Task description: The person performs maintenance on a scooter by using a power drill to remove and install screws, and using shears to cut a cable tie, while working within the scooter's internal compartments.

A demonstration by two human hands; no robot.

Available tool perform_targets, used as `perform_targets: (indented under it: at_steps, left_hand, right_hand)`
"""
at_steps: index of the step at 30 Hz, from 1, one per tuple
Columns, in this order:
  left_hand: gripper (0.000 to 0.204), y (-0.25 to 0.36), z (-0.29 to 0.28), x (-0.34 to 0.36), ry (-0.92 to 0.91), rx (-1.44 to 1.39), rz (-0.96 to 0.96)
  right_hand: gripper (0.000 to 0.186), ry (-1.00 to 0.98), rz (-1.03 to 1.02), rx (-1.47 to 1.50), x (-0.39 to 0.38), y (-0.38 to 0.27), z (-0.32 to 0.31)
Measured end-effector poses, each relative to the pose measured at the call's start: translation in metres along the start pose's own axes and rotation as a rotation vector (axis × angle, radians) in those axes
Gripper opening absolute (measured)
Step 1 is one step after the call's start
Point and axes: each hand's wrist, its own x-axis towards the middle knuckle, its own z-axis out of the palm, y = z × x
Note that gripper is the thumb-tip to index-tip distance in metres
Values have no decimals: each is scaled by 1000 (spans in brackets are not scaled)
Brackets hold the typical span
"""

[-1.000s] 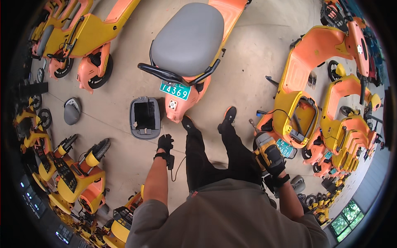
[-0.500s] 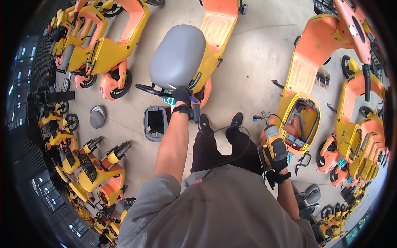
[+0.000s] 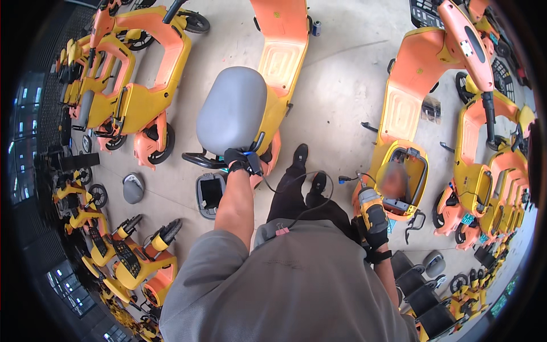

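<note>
My left hand point(image 3: 237, 159), in a black glove, is closed at the rear edge of a grey scooter seat point(image 3: 231, 108). A small black-and-blue piece point(image 3: 253, 163) shows at its fingers, with a thin dark cable point(image 3: 285, 188) running from beside it across my legs; the fingers' exact hold is partly hidden. My right hand point(image 3: 376, 236), also black-gloved, grips a yellow-and-black cordless drill point(image 3: 371, 206) that points forward. Just past the drill is a yellow-and-orange scooter whose seat compartment point(image 3: 423, 174) stands uncovered. Beside the drill's tip, a blue-ended connector point(image 3: 344, 179) juts out on a dark lead.
A grey open bin point(image 3: 199, 196) lies behind the left scooter, with a loose grey seat point(image 3: 133, 188) farther left. A black rear rail point(image 3: 199, 161) sticks out below the mounted seat. More scooters point(image 3: 151, 108) line both sides. A can point(image 3: 317, 27) stands ahead.
My view has shifted and my feet have stepped, one now farther forward. The left hand stays by the seat's rear, the black-and-blue piece turned. The drill remains in my right hand.
</note>
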Motion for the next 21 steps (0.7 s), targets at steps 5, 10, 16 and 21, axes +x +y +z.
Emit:
perform_targets:
  at_steps: [5, 10, 16, 21]
  left_hand:
    - [21, -26, 23, 18, -5, -365, -76]
    - [9, -61, 40, 31, -174, -1225, -254]
    - [20, -49, 11, 11, -411, -250, 147]
    - [24, 119, -74, -53, -770, -511, 384]
  right_hand:
    - [26, 34, 39, -9, 12, -7, -2]
    - [26, 64, 37, -13, 32, -11, -3]
    - [27, 141, 62, -87, 46, -19, 1]
    - [29, 108, 245, 88, 49, -13, 18]
